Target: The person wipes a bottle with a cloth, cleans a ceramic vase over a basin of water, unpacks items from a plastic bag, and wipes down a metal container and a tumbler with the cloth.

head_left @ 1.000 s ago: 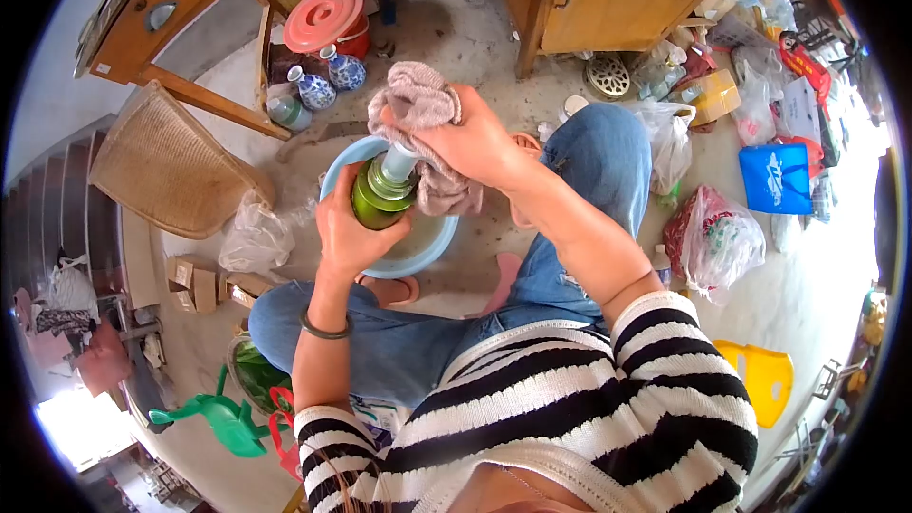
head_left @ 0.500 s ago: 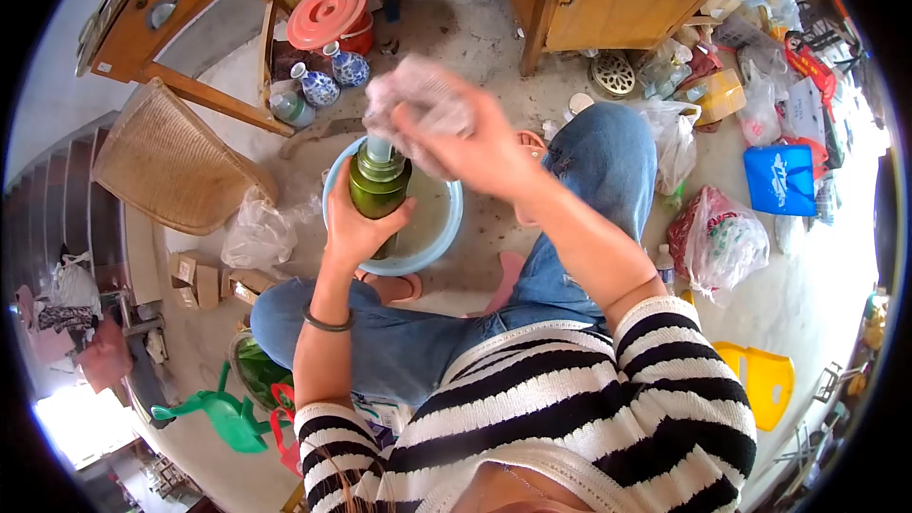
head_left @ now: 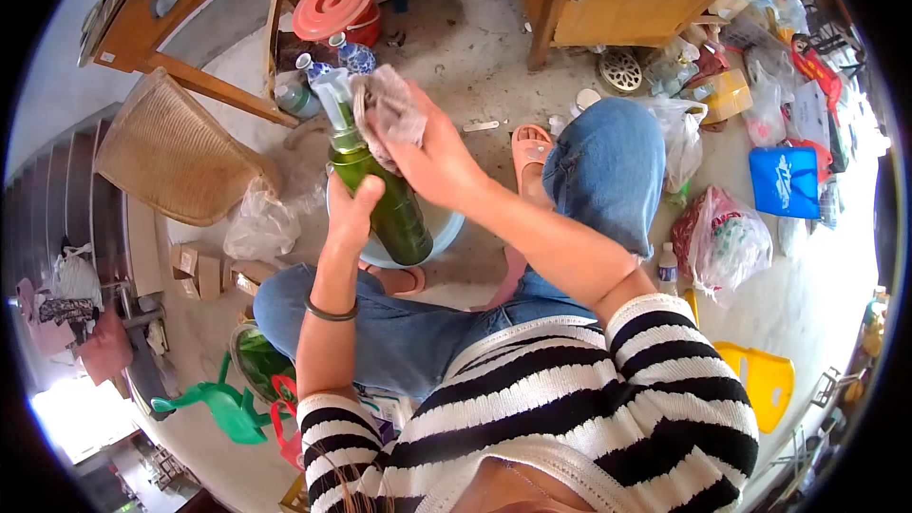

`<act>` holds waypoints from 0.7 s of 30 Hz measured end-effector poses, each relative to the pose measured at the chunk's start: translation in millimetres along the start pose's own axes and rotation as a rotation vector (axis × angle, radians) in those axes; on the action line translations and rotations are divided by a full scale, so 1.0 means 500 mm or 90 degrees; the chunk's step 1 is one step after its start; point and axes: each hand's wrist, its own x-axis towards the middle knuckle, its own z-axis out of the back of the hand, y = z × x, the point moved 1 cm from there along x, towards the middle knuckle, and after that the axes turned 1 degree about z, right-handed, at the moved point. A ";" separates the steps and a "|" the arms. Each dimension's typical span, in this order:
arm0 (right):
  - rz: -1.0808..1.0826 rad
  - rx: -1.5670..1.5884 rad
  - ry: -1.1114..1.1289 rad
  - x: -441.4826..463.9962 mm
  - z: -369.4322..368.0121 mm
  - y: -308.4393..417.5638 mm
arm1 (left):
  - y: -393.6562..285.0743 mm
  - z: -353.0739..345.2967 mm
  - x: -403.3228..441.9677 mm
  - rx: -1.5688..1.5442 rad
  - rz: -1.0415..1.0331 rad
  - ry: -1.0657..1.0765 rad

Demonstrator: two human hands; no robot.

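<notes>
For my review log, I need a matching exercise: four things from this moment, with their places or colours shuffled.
1. Green bottle
2. Cloth
3. Lidded bucket
4. Basin

A. Light blue, on the floor
B. Held in the right hand
C. Red, near the blue-and-white vases
D. Tilted, held in the left hand

1-D; 2-B; 3-C; 4-A

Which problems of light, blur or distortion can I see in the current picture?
Head view: wide-lens distortion, with black curved borders; head view: strong white glare over the floor at far right, another bright patch at lower left; head view: the cloth looks slightly soft, the bottle fairly clear.
</notes>
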 end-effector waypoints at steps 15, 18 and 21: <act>-0.078 -0.241 0.128 -0.209 0.064 -0.046 | -0.075 0.057 0.043 -0.262 -0.219 -0.146; -0.099 -0.184 0.047 -0.123 0.083 -0.020 | -0.099 0.046 0.038 -0.219 -0.209 -0.112; 0.123 -0.129 0.009 -0.004 0.057 0.070 | -0.090 0.013 0.039 -0.109 -0.201 -0.104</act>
